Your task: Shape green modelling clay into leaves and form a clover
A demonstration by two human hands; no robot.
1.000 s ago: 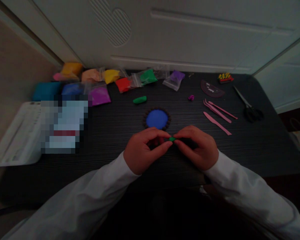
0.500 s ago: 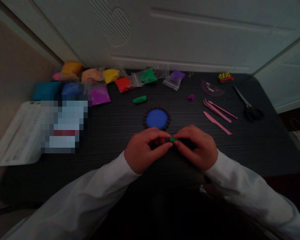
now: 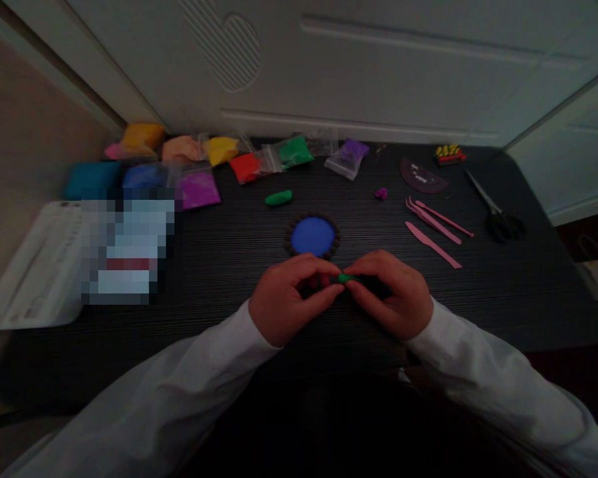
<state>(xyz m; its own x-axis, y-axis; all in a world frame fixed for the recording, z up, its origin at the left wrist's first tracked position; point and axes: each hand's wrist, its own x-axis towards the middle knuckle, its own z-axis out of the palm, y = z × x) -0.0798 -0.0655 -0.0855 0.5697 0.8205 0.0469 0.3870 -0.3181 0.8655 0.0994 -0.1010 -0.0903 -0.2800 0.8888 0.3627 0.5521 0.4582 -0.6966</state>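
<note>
Between my two hands is a small piece of green modelling clay (image 3: 345,278), pinched at the fingertips. My left hand (image 3: 292,295) holds it from the left with thumb and index finger closed. From the other side my right hand (image 3: 396,292) grips it in the same kind of pinch. Just beyond my left fingers lies a blue clay disc (image 3: 313,237) with a rim of dark brown clay balls (image 3: 290,238); its near edge is partly behind my left hand. A larger green clay roll (image 3: 278,198) rests farther back on the dark table (image 3: 219,265).
Bagged clay lies along the back, including a red pack (image 3: 246,167) and a purple pack (image 3: 353,151). To the right are pink modelling tools (image 3: 434,245), a magenta clay bit (image 3: 381,194), a half-round template (image 3: 423,176) and scissors (image 3: 498,216). A white tray (image 3: 34,265) stands left.
Both hands stay almost in place, still pinching the green clay. My right hand has shifted very slightly; the things on the table have not moved.
</note>
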